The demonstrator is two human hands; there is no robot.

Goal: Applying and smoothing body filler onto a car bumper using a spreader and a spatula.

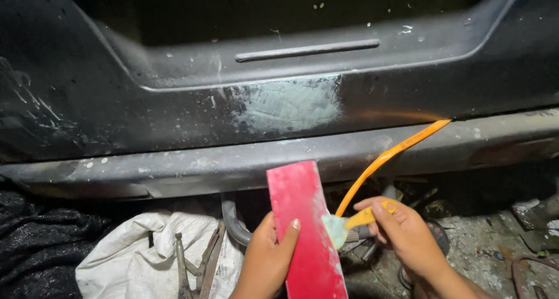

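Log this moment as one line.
left hand: holds red board | right hand: holds yellow spreader, blade on board | pale filler patch on dark panel

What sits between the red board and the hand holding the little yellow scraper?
In the head view, only the scraper's putty-smeared blade lies between the red board and the right hand.

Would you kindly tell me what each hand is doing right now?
Left hand: closed on the red board.
Right hand: closed on the yellow-handled putty spreader.
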